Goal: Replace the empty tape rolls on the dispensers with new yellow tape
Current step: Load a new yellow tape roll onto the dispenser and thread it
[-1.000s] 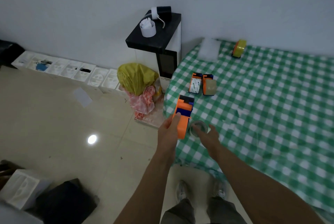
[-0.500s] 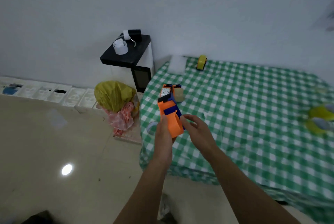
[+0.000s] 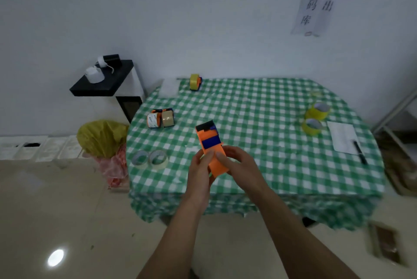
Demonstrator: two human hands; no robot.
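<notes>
Head view: I see the left hand (image 3: 199, 172) and right hand (image 3: 240, 163) together grasping the orange dispenser (image 3: 209, 141) above the checked table (image 3: 259, 103), near its front edge. Two yellow tape rolls (image 3: 317, 110) sit well apart, far right.

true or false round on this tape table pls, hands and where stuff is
1. The left hand and right hand both hold the orange dispenser. True.
2. Two empty rolls lie side by side near the left edge of the table. True.
3. The yellow tape rolls sit at that left edge too. False: the yellow tape rolls sit at the right side, beside the paper.
4. The pen lies on the floor. False: the pen lies on the table.
</notes>
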